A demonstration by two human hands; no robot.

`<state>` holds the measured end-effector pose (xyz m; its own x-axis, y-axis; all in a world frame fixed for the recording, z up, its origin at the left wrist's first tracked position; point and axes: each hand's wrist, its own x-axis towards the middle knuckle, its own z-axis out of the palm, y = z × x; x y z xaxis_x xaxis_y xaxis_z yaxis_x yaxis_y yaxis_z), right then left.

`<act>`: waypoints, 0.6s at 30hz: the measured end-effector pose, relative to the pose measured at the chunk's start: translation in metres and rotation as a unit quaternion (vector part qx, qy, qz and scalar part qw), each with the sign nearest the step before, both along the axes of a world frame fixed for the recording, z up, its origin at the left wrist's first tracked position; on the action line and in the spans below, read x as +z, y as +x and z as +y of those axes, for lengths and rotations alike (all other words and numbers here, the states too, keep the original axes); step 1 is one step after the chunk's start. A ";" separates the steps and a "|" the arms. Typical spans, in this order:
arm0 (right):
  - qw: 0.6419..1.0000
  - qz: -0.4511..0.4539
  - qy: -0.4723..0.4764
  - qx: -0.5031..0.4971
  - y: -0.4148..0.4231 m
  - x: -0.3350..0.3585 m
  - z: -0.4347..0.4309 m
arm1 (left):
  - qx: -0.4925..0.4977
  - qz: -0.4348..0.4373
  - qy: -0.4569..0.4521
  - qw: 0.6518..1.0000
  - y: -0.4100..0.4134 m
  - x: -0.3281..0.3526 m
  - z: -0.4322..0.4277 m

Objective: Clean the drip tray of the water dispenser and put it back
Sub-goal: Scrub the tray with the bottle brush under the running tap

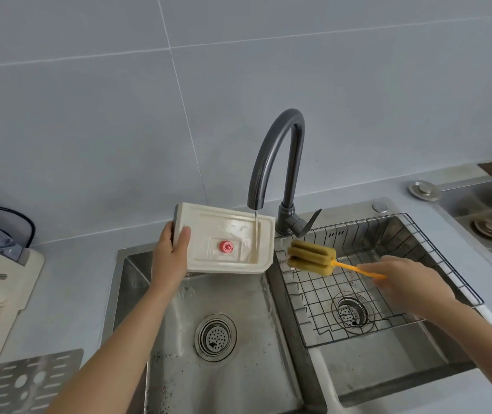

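Left hand (pixel 170 256) clamped on drip tray (pixel 224 239) edge, held tilted under faucet (pixel 277 162) stream. Right hand (pixel 403 282) pinching sponge brush (pixel 313 257) handle right of faucet; finger positions possibly blurred.

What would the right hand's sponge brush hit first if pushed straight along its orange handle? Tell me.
Probably the cream plastic drip tray: the right hand aims the yellow sponge brush up-left at the tray's right edge, though depth is unclear.

2 basins (pixel 179 339), 1 tray (pixel 224 231), 1 brush (pixel 312 257), 2 hands (pixel 170 258).
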<state>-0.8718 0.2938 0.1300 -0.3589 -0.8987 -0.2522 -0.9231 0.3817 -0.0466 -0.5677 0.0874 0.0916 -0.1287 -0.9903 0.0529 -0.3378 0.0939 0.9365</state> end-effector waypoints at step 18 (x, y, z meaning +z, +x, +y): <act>0.901 -0.311 -0.039 -0.299 0.026 -0.113 -0.026 | 0.055 0.145 0.253 0.955 -0.001 -0.013 0.017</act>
